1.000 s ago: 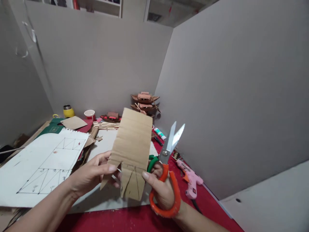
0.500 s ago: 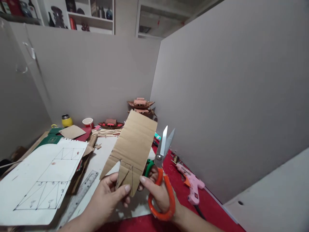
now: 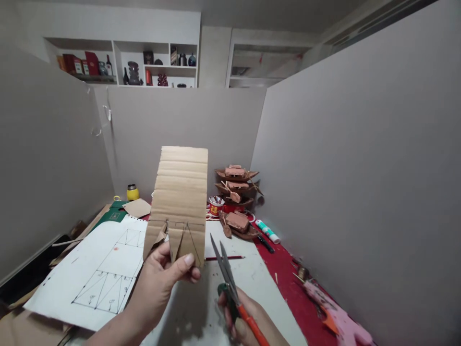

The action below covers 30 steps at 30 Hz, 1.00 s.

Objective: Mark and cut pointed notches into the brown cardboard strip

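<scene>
Upright before me is a strip of cardboard [image 3: 182, 187], with pencilled triangles and cuts along its lower end. My left hand [image 3: 162, 283] pinches that lower end between thumb and fingers. A narrow flap at the lower left of the strip is bent or partly cut away. In my right hand [image 3: 248, 317] is a pair of scissors [image 3: 230, 283] with one orange and one green handle. Its blades are slightly apart and point up and away, to the right of the cardboard and not touching it.
Left lies a paper sheet [image 3: 104, 274] with a triangle drawing. Small model boats [image 3: 237, 223] stand at the back, near a red-and-white cup [image 3: 216, 205]. A pencil [image 3: 230, 258] lies on the white board; a pink glue gun [image 3: 338, 307] rests on red cloth at right.
The cardboard has turned more upright and moved left. My right hand has come away from it, lowering the scissors. The view has tilted up, showing more shelf.
</scene>
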Available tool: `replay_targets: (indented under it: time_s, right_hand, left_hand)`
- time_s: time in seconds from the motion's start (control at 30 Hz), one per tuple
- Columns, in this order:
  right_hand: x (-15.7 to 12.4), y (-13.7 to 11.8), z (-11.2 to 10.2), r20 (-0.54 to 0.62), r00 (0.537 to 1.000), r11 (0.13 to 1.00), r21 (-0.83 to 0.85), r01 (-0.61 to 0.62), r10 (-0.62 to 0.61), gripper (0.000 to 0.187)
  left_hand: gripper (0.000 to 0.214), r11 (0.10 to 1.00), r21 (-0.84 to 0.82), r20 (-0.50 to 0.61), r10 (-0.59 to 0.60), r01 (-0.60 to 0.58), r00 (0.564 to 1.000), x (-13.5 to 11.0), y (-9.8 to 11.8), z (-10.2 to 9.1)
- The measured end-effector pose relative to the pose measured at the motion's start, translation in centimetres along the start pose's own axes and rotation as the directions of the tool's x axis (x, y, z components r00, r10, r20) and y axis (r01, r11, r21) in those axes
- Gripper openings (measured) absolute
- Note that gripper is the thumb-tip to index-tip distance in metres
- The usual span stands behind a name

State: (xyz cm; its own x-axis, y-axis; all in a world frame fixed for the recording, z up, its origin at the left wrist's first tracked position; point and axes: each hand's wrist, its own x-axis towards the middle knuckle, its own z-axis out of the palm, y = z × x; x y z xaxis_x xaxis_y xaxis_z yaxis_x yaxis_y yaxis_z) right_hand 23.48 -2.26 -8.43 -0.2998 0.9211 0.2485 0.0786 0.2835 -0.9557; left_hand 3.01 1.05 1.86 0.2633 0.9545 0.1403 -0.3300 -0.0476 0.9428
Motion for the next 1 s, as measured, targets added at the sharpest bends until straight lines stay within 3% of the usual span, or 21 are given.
replay_targets:
  time_s: [0.2,0.4,0.63,1.0]
  right_hand:
    - [-0.4,-0.2,0.1,0.154,0.987,0.987,-0.149,0.063,-0.04,0.062]
    - [-0.7,0.6,0.3,0.069,0.996,0.975,-0.212,0.068,-0.054,0.052]
    - [-0.8,-0.2,0.2,0.105,0.992,0.961,-0.26,0.098,-0.073,0.046]
    - [-0.5,-2.3,0.7,0.155,0.982,0.974,-0.181,0.138,-0.11,0.06]
  left_hand:
    - [0.024,1.0,-0.004,-0.028,-0.004,0.004,1.0,-0.5,0.1,0.2]
    - [0.03,1.0,0.009,-0.127,0.016,-0.015,0.992,-0.2,-0.4,1.0]
    - [0.04,0.999,-0.033,-0.233,0.004,-0.012,0.972,-0.4,-0.2,2.2]
    - [0.036,0.998,-0.068,-0.157,-0.017,0.007,0.987,-0.7,-0.8,2.4]
